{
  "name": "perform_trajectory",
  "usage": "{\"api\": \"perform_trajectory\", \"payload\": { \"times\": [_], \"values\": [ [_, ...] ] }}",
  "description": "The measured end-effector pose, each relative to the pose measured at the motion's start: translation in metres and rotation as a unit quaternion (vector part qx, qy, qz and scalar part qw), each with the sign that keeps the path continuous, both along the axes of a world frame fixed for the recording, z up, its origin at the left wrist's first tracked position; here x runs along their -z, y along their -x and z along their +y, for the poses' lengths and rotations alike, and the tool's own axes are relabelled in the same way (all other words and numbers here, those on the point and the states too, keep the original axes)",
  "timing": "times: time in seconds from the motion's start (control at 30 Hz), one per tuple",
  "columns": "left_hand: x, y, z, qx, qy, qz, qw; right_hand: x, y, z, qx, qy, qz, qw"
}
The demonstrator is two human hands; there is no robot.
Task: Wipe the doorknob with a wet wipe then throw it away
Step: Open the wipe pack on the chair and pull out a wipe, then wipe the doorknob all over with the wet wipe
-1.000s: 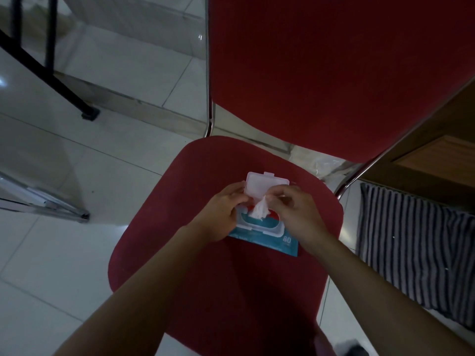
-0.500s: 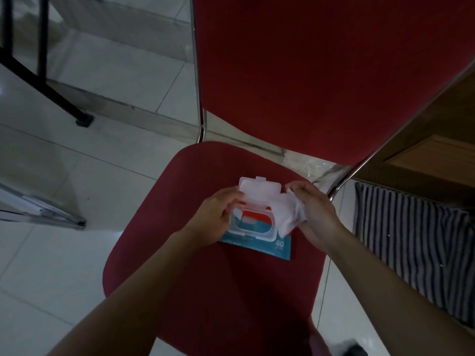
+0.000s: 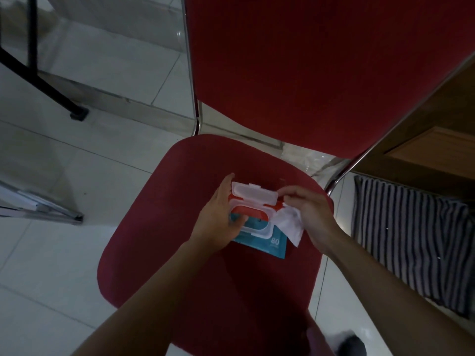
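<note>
Left hand (image 3: pixel 218 222) grips flat teal wipe pack (image 3: pixel 267 242) w/ hinged translucent plastic lid (image 3: pixel 254 194) up, on red fabric chair seat (image 3: pixel 159 227). Right hand (image 3: pixel 316 214) pinches crumpled white wet wipe (image 3: pixel 289 223), fingers curled round it.

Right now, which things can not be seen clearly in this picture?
- Head view: no doorknob or bin in frame.
- Wet wipe: upper part hidden under the right hand.
- Wipe pack: left end covered by the left hand; print too small beyond "80".
- Dark object at the bottom edge: cut off, blurred.
</note>
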State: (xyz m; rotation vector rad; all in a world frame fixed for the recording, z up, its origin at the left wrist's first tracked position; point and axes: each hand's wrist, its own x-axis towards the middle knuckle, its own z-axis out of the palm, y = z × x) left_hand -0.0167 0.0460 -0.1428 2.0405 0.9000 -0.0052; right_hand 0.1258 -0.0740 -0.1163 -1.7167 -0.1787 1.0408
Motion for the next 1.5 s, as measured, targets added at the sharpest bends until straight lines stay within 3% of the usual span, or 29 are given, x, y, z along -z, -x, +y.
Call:
{"api": "perform_trajectory", "payload": {
  "times": [0.23,0.3,0.57,0.77,0.87,1.0,1.13,1.3,1.5],
  "values": [
    [-0.012,0.012,0.012,0.109,0.069,-0.063,0.99,0.005,0.013,-0.016,-0.107,0.047,-0.023,0.993],
    [-0.009,0.011,0.013,0.113,0.072,-0.046,0.99,0.01,0.018,-0.019,-0.134,0.08,-0.02,0.988],
    [0.002,0.006,-0.002,0.134,-0.069,0.011,0.989,0.016,0.024,-0.026,-0.168,0.107,-0.019,0.98],
    [-0.011,-0.014,-0.013,0.151,-0.113,0.087,0.978,0.004,0.021,-0.036,-0.089,0.07,-0.032,0.993],
    [-0.03,-0.033,-0.028,0.122,-0.066,0.063,0.988,-0.013,0.008,-0.046,-0.016,0.044,-0.022,0.999],
    [-0.082,-0.07,-0.064,0.061,0.119,-0.034,0.99,-0.058,-0.023,-0.069,0.053,0.009,-0.023,0.998],
    [-0.153,-0.119,-0.099,0.074,0.204,-0.124,0.968,-0.123,-0.061,-0.101,0.093,-0.036,-0.039,0.994],
    [-0.251,-0.182,-0.138,0.178,0.131,-0.191,0.956,-0.229,-0.111,-0.163,0.135,-0.118,-0.064,0.982],
    [-0.368,-0.25,-0.203,0.21,0.071,-0.264,0.939,-0.338,-0.163,-0.247,0.169,-0.135,-0.164,0.963]
  ]
}}
